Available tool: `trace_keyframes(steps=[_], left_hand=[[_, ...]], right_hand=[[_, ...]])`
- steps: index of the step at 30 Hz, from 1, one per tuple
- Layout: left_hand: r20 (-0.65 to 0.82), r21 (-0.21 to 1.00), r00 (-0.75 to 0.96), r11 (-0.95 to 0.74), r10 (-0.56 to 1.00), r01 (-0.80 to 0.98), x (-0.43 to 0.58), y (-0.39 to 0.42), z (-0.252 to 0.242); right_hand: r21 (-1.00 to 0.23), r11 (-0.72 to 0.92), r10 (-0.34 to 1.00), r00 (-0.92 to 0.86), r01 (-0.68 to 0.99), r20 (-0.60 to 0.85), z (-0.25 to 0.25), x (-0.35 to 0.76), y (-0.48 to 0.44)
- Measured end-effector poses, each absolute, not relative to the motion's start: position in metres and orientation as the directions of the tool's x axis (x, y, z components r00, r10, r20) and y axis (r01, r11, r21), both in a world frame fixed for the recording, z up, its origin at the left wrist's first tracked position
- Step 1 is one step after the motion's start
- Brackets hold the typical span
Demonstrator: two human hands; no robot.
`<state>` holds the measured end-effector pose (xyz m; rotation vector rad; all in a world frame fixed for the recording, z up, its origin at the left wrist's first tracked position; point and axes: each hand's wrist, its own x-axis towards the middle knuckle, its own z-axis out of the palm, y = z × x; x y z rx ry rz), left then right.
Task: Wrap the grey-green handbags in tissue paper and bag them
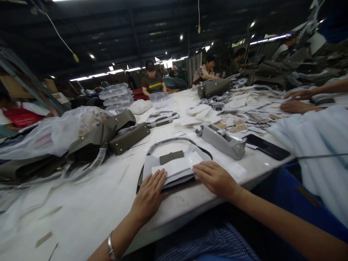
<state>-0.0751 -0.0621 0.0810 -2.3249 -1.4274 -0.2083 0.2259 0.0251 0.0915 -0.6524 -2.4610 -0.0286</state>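
My left hand (150,194) lies flat, fingers stretched out, on the near left edge of a wrapped bag piece (174,167) covered in white paper, with an olive tab showing on top. My right hand (214,177) presses flat on the piece's right side, fingers together and extended. A grey strap (174,141) curves around behind the bundle. Neither hand grips anything.
A grey tape dispenser (224,142) and a black phone (268,146) sit to the right. Olive bags (119,132) and plastic sacks (51,136) pile at left. Another person's hands (297,101) work among paper scraps at far right. Several other workers sit at the table's (81,214) far end.
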Motion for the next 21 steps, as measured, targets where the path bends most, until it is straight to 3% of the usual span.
trace_keyframes(steps=[3, 5, 8, 10, 13, 15, 17, 19, 21], left_hand=[[0.356, -0.268, 0.472, -0.396, 0.806, 0.878, -0.078, -0.062, 0.072], [0.383, -0.270, 0.477, -0.398, 0.791, 0.877, -0.080, -0.062, 0.070], [0.409, -0.263, 0.482, -0.406, 0.775, 0.875, -0.079, -0.062, 0.071], [0.425, -0.251, 0.483, -0.413, 0.766, 0.876, -0.077, -0.063, 0.072], [0.497, -0.228, 0.458, -0.399, 0.737, 0.888, -0.078, -0.061, 0.071], [0.565, -0.206, 0.410, -0.359, 0.716, 0.910, -0.080, -0.059, 0.068], [0.630, -0.182, 0.341, -0.294, 0.698, 0.938, -0.083, -0.056, 0.066], [0.667, -0.168, 0.284, -0.232, 0.689, 0.958, -0.085, -0.054, 0.065], [0.666, -0.165, 0.260, -0.202, 0.699, 0.966, -0.084, -0.054, 0.066]], right_hand=[[-0.443, 0.764, 0.642, -0.617, 0.468, 0.455, 0.089, 0.215, -0.007], [-0.661, 0.571, 0.783, -0.565, 0.487, 0.259, 0.085, 0.206, -0.018], [-0.895, 0.214, 0.855, -0.519, 0.391, -0.022, 0.081, 0.195, -0.023], [-0.976, -0.028, 0.864, -0.486, 0.215, -0.132, 0.082, 0.189, -0.024], [-0.965, -0.244, 0.899, -0.396, -0.093, -0.189, 0.093, 0.179, -0.030], [-0.946, -0.246, 0.921, -0.353, -0.209, -0.162, 0.105, 0.171, -0.035], [-0.965, -0.149, 0.927, -0.371, -0.215, -0.060, 0.114, 0.164, -0.034], [-0.986, 0.112, 0.901, -0.405, -0.127, 0.155, 0.120, 0.165, -0.023], [-0.872, 0.487, 0.800, -0.422, 0.041, 0.427, 0.118, 0.178, -0.001]])
